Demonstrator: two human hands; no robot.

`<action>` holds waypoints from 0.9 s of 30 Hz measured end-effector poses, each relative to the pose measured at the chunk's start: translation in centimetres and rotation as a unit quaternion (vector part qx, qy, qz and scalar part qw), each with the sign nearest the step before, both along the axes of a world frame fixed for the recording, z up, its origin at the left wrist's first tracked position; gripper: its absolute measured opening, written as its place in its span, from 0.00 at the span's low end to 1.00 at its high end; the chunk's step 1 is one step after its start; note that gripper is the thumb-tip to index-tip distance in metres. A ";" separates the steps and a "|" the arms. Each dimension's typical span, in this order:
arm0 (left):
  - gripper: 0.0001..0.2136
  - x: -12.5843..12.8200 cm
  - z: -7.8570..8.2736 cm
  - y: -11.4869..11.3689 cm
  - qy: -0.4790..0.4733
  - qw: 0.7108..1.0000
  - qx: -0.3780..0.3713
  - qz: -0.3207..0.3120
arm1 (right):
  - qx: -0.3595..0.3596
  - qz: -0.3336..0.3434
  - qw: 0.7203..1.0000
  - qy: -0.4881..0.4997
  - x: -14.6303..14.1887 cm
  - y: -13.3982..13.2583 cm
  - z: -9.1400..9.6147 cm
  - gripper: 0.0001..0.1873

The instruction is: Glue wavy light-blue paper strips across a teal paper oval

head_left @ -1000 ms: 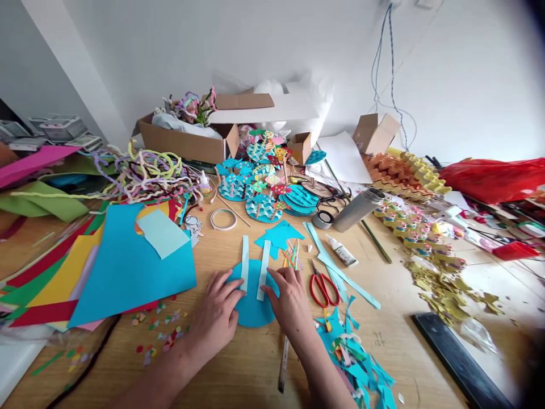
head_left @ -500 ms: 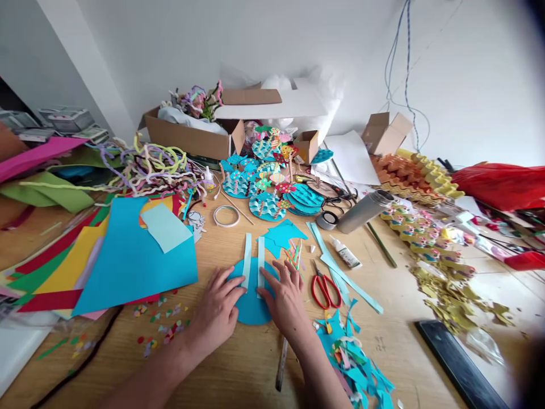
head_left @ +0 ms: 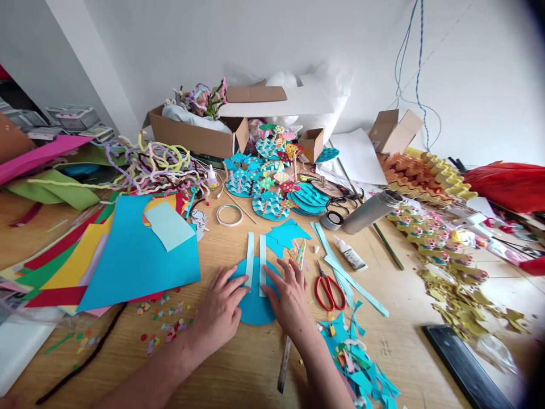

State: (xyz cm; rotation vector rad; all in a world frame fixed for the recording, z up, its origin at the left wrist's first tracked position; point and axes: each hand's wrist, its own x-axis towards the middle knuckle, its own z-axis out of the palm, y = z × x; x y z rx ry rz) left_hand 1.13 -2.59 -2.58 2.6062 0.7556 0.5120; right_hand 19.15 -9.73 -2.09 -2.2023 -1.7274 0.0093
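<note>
A blue paper circle (head_left: 257,311) lies flat on the table in front of me. Two pale blue paper strips run lengthwise over it, a left strip (head_left: 250,255) and a right strip (head_left: 263,258), both reaching past its far edge. My left hand (head_left: 223,304) rests on the circle's left side, its spread fingertips touching the left strip. On the other side, my right hand (head_left: 289,295) has its fingers apart, thumb and forefinger on the right strip. Red-handled scissors (head_left: 329,291) and a white glue bottle (head_left: 351,254) lie to the right of that hand.
Coloured paper sheets (head_left: 145,255) are stacked at left. Blue scraps (head_left: 361,369) lie front right, near a black phone (head_left: 466,363). Finished blue paper pieces (head_left: 270,204), a tape roll (head_left: 229,215) and a metal flask (head_left: 370,212) stand farther back, before cardboard boxes (head_left: 191,136).
The view has shifted slightly, so everything sits a little farther right. Both hands stay on the strips, with barely any movement over the circle.
</note>
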 end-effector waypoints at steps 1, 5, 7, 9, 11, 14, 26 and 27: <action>0.23 0.0 0.0 0.0 0.000 1.000 0.000 -0.001 | -0.001 0.000 1.000 0.002 0.0 0.0 0.0 0.19; 0.23 0.0 0.1 0.0 -0.003 1.000 0.006 -0.003 | -0.023 -0.006 1.000 0.013 0.0 0.1 0.2 0.18; 0.23 0.0 0.1 0.0 0.001 1.000 0.009 -0.006 | -0.028 -0.011 0.999 0.018 -0.1 0.1 0.2 0.18; 0.24 0.0 0.1 0.0 0.008 1.000 0.012 -0.011 | -0.027 -0.015 0.999 0.020 -0.2 0.2 0.2 0.18; 0.23 -0.1 0.0 0.1 0.012 1.000 0.015 -0.015 | -0.024 -0.016 0.999 0.020 -0.2 0.2 0.1 0.18; 0.23 -0.1 0.0 0.1 0.017 1.000 0.015 -0.017 | -0.021 -0.015 0.999 0.021 -0.1 0.2 0.0 0.18; 0.23 0.0 0.1 0.1 0.026 0.999 0.020 -0.025 | -0.029 -0.016 0.999 0.028 -0.2 0.3 0.1 0.18; 0.23 0.0 0.1 0.1 0.025 0.999 0.020 -0.025 | -0.028 -0.016 0.999 0.028 -0.2 0.2 0.1 0.18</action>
